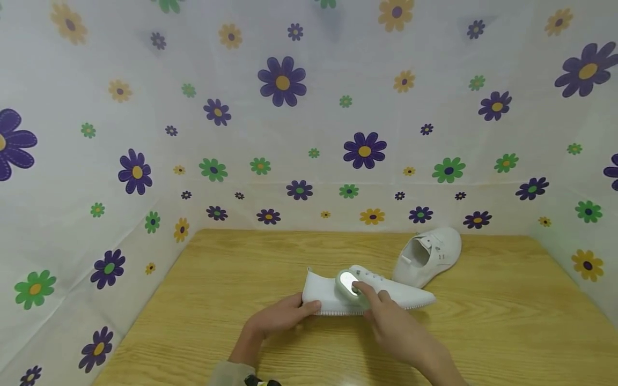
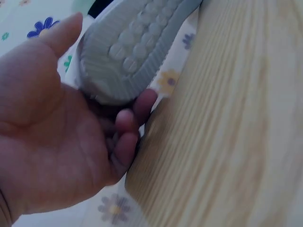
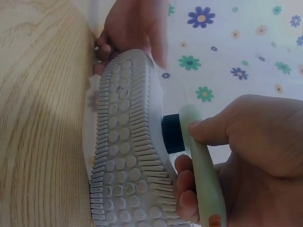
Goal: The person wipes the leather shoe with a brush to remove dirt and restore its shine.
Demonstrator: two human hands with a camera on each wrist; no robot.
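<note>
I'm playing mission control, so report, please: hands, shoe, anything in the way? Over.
Left hand holds white shoe by the heel. Right hand grips green brush against shoe's side. Second shoe close behind, not blocking.

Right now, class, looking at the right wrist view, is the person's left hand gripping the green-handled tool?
No, the right hand grips the green-handled tool, while the left hand supports the shoe.

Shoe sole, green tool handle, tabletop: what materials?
Sole: probably matte rubber or foam, given moulded round studs and ridged edges. Green handle: likely smooth plastic, rounded and evenly coloured. Tabletop: wood-look grain, slight sheen; solid wood or laminate, can't tell.
</note>
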